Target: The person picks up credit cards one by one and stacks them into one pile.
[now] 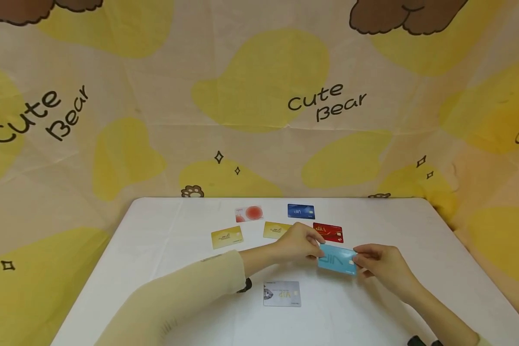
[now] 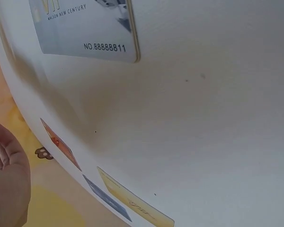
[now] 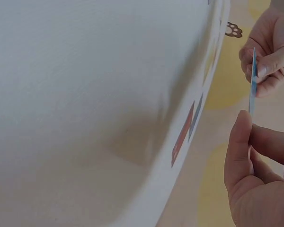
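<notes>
A light-blue VIP card [image 1: 337,260] is held up above the table between both hands. My left hand [image 1: 297,243] pinches its left end, and my right hand [image 1: 382,266] pinches its right end between thumb and fingers. In the right wrist view the same blue card [image 3: 252,87] appears edge-on, with the right hand [image 3: 260,175] below and the left hand [image 3: 270,54] above. Just behind the left hand lie a red VIP card [image 1: 328,232] and a gold card [image 1: 276,229], the latter partly covered by that hand. A silver VIP card [image 1: 282,294] lies nearer the front.
Another gold card [image 1: 227,237] lies on the left, with a white card bearing a red circle [image 1: 249,213] and a dark blue VIP card [image 1: 301,211] farther back. All rest on a white table [image 1: 168,230]. A patterned cloth [image 1: 259,86] hangs behind it.
</notes>
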A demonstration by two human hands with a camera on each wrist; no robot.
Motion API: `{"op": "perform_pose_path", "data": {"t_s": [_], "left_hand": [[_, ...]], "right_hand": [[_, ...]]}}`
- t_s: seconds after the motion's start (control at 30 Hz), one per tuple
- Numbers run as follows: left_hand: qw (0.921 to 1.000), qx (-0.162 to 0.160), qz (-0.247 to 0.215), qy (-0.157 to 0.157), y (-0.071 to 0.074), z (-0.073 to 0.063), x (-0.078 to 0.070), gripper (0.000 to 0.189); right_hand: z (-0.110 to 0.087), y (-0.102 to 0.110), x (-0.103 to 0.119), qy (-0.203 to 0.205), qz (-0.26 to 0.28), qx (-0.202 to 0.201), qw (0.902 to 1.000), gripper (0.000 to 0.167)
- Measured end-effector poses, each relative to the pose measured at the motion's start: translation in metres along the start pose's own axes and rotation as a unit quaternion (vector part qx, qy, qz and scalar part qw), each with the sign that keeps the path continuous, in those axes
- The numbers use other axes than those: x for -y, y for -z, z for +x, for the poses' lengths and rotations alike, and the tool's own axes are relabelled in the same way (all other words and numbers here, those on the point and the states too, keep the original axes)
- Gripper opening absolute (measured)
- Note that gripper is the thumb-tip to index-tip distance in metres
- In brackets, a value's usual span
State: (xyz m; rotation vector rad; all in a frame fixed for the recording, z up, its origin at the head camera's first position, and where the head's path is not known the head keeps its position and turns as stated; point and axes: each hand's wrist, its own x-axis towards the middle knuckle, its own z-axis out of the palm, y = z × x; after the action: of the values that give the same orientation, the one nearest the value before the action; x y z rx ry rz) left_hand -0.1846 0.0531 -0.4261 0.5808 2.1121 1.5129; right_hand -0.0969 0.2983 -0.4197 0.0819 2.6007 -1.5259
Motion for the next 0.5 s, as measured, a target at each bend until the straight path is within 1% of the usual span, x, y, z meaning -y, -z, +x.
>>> {"op": "perform_pose_path", "data": {"t_s": [0.13,0.37,0.5], "left_hand": [[0.9998,-0.009,-0.018,0.003,0.005,-0.006,0.0,0.019],[0.9995,-0.014,-0.019,0.019,0.015,-0.016,0.002,0.02],[0.9993,-0.015,-0.028,0.02,0.02,-0.022,0.002,0.017]], "right_hand": [[0.0,-0.004,0.006,0.001,0.006,0.002,1.0,0.036],[0.002,-0.013,0.014,0.0,0.005,-0.003,1.0,0.034],[0.002,-0.017,0.019,0.006,0.008,-0.003,0.9999,0.032]]}}
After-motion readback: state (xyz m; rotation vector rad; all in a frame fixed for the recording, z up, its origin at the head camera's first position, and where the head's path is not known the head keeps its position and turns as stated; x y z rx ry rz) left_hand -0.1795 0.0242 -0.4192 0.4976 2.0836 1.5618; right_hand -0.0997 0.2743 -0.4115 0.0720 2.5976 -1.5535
